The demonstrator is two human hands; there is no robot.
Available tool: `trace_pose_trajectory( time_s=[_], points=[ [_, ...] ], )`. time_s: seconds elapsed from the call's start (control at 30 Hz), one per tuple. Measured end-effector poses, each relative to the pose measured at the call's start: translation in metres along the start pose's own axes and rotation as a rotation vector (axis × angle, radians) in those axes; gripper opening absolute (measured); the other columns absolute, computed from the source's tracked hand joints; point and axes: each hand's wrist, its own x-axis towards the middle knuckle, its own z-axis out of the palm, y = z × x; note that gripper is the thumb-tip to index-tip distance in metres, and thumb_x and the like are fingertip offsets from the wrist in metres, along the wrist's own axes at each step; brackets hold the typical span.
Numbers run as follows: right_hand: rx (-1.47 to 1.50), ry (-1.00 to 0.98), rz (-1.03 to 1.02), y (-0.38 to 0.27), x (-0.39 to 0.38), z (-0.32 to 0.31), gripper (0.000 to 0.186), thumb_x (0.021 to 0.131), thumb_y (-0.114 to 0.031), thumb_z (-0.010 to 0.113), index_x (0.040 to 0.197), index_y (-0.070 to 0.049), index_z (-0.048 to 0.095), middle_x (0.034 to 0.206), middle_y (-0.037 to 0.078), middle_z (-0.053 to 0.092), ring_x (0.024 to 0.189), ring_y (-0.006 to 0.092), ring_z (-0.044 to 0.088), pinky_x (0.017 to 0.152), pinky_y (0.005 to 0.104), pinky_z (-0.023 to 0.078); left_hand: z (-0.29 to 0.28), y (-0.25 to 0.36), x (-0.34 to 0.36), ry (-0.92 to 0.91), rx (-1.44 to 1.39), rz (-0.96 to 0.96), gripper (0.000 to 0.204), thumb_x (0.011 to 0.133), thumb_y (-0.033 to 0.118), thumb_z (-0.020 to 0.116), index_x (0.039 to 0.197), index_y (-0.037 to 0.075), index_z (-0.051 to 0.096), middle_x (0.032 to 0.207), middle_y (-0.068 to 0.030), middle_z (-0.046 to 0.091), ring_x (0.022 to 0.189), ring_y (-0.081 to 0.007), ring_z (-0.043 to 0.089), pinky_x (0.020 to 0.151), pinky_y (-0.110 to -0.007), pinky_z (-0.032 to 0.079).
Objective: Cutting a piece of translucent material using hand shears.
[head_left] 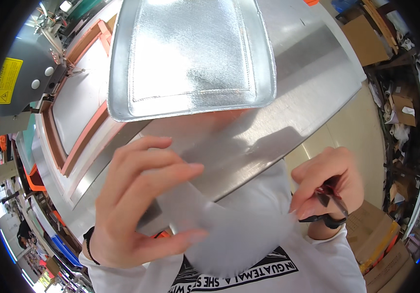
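Observation:
My left hand [139, 200] is raised with its fingers spread and bent, thumb well apart from them. A translucent whitish sheet [241, 234], smeared by motion, hangs between my hands in front of my shirt. My left thumb overlaps its edge; whether they touch I cannot tell. My right hand [329, 183] is closed around what looks like small scissors [337, 202], dark red in the palm with metal tips pointing down. Its fingertips meet the right edge of the sheet. Beyond both hands lies a silver foil-like quilted panel [190, 53] with stitched lines and a raised rim.
Under the panel is a metal worktable [312, 88] whose near edge runs diagonally. A reddish frame [87, 132] lies at left beside a grey machine [24, 80] with a yellow label. Cardboard boxes [373, 229] stand at lower right, and cluttered shelves [405, 107] line the right.

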Motion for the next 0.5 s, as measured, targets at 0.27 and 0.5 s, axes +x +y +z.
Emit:
trace_pose_trajectory(
  time_s=[0.27,0.5],
  points=[
    [-0.080,-0.086,0.094,-0.006,0.010,0.018,0.023,0.059,0.005,0.068,0.081,0.006,0.062,0.066,0.005,0.058,0.055,0.0067,0.047,0.050,0.0186,0.037,0.007,0.007,-0.013,-0.164,-0.440,-0.209,0.029,0.053,0.009,0.076,0.076,-0.002,0.063,0.065,-0.0096,0.059,0.052,-0.0155,0.053,0.050,-0.025,0.039],
    [-0.367,-0.167,0.053,-0.024,0.017,0.012,0.039,0.056,-0.014,0.077,0.086,0.004,0.061,0.066,0.006,0.057,0.049,0.0081,0.045,0.044,0.0187,0.033,0.008,0.003,-0.012,-0.146,-0.701,-0.219,0.022,0.053,-0.004,0.067,0.074,-0.005,0.064,0.052,-0.0110,0.055,0.039,-0.0108,0.049,0.036,-0.021,0.028]
  ],
)
